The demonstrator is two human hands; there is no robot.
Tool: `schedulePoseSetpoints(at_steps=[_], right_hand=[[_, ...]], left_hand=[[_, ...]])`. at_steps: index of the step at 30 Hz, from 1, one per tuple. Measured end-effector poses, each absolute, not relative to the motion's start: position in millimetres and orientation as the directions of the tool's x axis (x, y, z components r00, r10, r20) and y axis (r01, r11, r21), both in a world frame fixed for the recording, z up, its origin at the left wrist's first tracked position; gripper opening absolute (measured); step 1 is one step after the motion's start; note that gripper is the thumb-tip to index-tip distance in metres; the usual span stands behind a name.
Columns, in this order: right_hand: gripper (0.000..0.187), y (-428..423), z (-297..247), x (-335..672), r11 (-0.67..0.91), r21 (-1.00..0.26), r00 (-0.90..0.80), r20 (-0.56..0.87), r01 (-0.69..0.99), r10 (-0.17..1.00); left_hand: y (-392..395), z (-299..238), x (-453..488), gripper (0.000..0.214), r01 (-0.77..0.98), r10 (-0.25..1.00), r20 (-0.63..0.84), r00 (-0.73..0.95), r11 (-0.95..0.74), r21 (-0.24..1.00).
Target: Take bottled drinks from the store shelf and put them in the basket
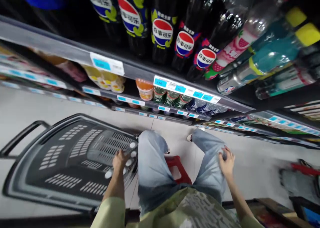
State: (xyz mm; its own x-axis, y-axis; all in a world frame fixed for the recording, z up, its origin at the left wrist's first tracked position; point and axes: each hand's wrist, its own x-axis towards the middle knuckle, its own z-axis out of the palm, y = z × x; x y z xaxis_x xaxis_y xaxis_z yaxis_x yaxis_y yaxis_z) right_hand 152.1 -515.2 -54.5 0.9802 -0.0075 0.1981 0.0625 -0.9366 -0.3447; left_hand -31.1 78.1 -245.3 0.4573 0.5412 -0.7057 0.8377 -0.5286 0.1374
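Note:
I sit on a red stool (178,169) facing drink shelves, knees in light jeans. My left hand (120,159) reaches down into the near corner of a dark grey plastic shopping basket (45,191) on the floor, fingers curled around white-capped bottles (130,158); what exactly it grips is hard to make out. My right hand (227,162) rests on my right knee, fingers bent against the denim, holding nothing that shows.
Shelf above holds tall Pepsi bottles (162,31) and blue-green bottles (272,54) with a price-tag rail (186,90). Lower shelves carry small cups and cans (145,89). A second red-handled basket (302,179) stands at right on the pale tile floor.

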Motion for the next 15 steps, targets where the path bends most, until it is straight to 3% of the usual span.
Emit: schedulePoseSetpoints(at_steps=[4,6,9,12,15], right_hand=[[0.039,-498,-27,175,-0.9,-0.43,0.989,0.151,0.069,0.004],[0.033,-480,8,198,-0.849,-0.513,0.98,0.198,0.125,0.025],[0.028,-451,82,244,-0.814,-0.521,0.901,0.433,0.258,0.008],[0.03,-430,163,288,-0.765,-0.541,0.704,0.691,0.35,-0.166],[0.034,-413,227,316,-0.766,-0.446,0.602,0.793,0.462,-0.099]], left_hand=[[81,-275,-31,0.045,0.835,0.517,-0.751,0.412,-0.543,0.085],[81,-282,-33,0.049,0.838,0.527,-0.743,0.412,-0.54,0.081],[81,-283,-36,0.05,0.851,0.563,-0.72,0.406,-0.52,0.073],[81,-279,-38,0.052,0.871,0.595,-0.696,0.403,-0.482,0.093],[78,-271,-44,0.057,0.886,0.627,-0.659,0.416,-0.443,0.137]])
